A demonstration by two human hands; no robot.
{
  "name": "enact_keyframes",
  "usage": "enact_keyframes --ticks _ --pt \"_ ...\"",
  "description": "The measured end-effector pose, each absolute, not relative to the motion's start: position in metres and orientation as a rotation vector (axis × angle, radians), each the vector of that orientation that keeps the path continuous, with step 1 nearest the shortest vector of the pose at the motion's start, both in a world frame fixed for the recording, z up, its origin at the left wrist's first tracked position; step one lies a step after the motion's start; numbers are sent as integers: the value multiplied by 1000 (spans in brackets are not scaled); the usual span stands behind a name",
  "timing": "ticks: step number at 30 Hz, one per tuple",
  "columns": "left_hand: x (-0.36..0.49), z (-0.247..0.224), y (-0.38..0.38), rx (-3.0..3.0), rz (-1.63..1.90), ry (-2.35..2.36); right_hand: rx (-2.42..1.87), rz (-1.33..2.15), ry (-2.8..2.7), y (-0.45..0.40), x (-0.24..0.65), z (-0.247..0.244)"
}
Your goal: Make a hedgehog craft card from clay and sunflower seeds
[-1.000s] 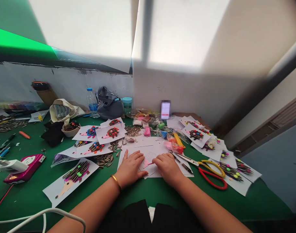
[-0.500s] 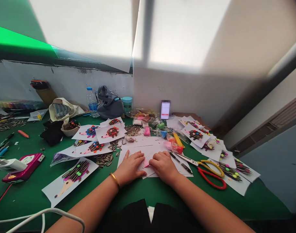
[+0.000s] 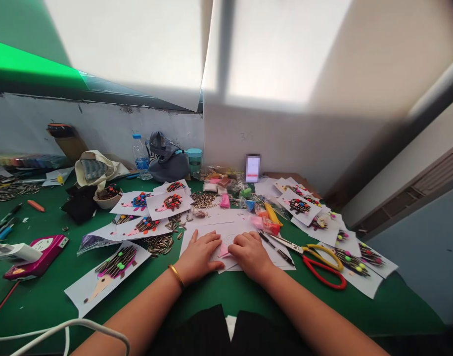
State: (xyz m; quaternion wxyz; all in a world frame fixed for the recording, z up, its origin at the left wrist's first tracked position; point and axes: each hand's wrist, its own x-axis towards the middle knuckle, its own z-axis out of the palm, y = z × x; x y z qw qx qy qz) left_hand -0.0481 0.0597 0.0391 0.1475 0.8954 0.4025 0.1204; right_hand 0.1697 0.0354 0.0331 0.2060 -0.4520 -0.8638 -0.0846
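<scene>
White paper (image 3: 211, 225) lies in front of me with a pink patch (image 3: 223, 250) on it, flat and roughly triangular, perhaps modelling clay. My left hand (image 3: 201, 254) rests on the paper to the left of the patch, fingers stretched out and thumb apart. On the right edge of the patch press the curled fingers of my right hand (image 3: 250, 254); their tips are partly hidden, so whether they pinch anything does not show. A black pen (image 3: 276, 247) and scissors (image 3: 315, 259) with yellow and red handles lie just right of that hand.
Hedgehog cards (image 3: 111, 274) with seed spines lie at left, more cards (image 3: 350, 262) at right. Sunflower seeds (image 3: 159, 243) are heaped beside the paper. Bagged coloured clay (image 3: 269, 225), a phone (image 3: 252, 168) and a water bottle (image 3: 140, 155) stand farther back. A white cable (image 3: 81, 322) crosses the front left.
My right fingers have shifted very slightly over the pink patch, and a little more of the drawing on the paper shows. The left hand stays in place.
</scene>
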Motion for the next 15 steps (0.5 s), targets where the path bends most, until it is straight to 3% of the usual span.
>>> enact_keyframes --ticks 15 --pt "-48 40 59 2584 367 1168 -1225 -289 -2439 34 161 33"
